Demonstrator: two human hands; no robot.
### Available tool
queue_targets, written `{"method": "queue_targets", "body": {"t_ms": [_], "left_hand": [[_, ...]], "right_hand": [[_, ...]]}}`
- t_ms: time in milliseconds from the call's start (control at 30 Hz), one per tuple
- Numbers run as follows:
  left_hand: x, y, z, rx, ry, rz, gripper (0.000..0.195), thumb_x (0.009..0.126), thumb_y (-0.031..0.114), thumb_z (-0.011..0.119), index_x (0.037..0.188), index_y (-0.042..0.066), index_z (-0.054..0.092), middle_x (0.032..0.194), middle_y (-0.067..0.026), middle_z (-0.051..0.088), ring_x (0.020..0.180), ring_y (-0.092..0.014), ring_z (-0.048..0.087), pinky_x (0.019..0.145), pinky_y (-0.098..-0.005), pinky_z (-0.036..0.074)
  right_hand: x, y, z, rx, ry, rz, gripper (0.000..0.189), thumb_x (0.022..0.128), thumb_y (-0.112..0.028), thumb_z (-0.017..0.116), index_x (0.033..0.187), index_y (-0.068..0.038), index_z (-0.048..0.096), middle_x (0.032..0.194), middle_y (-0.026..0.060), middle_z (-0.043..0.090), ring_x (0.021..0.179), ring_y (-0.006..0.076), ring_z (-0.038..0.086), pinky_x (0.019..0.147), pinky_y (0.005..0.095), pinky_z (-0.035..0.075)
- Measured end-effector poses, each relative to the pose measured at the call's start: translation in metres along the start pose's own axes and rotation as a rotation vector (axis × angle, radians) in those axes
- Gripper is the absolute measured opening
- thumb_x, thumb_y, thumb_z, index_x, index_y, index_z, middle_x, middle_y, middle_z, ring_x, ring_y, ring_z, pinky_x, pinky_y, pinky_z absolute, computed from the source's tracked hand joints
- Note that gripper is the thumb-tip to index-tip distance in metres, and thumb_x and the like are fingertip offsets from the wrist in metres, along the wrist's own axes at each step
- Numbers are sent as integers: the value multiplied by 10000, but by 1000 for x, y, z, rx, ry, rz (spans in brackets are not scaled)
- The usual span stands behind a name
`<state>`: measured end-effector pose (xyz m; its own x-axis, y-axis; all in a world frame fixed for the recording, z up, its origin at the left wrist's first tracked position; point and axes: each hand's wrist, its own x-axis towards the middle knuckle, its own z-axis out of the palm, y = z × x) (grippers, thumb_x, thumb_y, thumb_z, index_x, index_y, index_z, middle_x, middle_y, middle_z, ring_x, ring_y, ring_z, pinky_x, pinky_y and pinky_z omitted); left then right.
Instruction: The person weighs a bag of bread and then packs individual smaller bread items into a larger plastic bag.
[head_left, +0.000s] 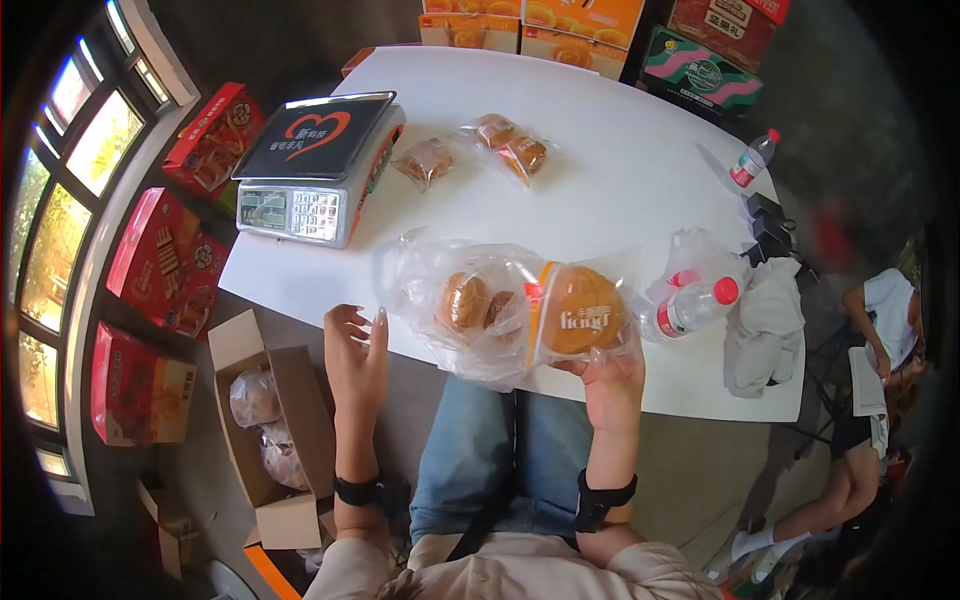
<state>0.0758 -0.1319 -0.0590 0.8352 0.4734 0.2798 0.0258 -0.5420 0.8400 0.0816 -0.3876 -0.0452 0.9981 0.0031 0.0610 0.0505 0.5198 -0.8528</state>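
My right hand (611, 382) holds up a round bun in a clear wrapper (585, 309) over the table's front edge. Left of that bun, a clear plastic bag (420, 277) lies on the white table (600, 202) with a wrapped bun (463, 300) and a darker wrapped item (501, 309) inside. My left hand (356, 337) is raised beside the bag, fingers apart, holding nothing. Farther back on the table are a flat wrapped pastry (426, 161) and two wrapped buns (514, 142) lying together.
A digital scale (315, 165) stands at the back left. On the right are a plastic bottle (694, 307), a smaller bottle (754, 159) and a whitish cloth (761, 330). An open cardboard box (300, 397) holds bagged goods at lower left. A person (885, 322) sits far right.
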Motion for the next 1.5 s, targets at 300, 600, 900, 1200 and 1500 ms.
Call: {"method": "queue_targets", "body": {"t_ms": [300,600,900,1200,1500], "left_hand": [[20,-60,42,259,-22,78,454,764,296,665,1016,-33,481,900,-159,499,718,-260,517,639,-350,436],[37,-52,52,146,91,341,132,756,62,626,801,-37,551,849,-141,554,733,-296,513,668,-357,419],[30,-35,40,180,88,379,92,760,35,598,833,-17,581,914,-112,557,868,-266,497,767,-337,401],[31,-22,29,137,140,443,156,704,10,612,858,9,591,974,-76,573,887,-249,488,777,-346,385],[30,-17,28,114,108,417,110,743,21,591,849,-6,600,957,-88,580,906,-247,497,796,-334,395]], "right_hand": [[4,2,-4,-4,47,-5,575,791,-81,548,1308,-32,301,1226,131,460,1074,270,522,824,460,509],[6,4,-7,17,89,42,495,859,-117,488,1301,-12,292,1207,137,474,1084,274,516,776,449,537],[19,17,0,100,45,186,415,896,-261,451,1232,-30,375,1181,126,498,1083,239,516,686,425,549],[27,36,-21,136,29,279,493,914,-378,387,1286,-58,345,1247,92,461,1080,238,516,734,391,503],[31,40,-26,166,41,293,538,919,-433,337,1320,-75,321,1314,109,409,1176,266,435,899,452,428]]}}
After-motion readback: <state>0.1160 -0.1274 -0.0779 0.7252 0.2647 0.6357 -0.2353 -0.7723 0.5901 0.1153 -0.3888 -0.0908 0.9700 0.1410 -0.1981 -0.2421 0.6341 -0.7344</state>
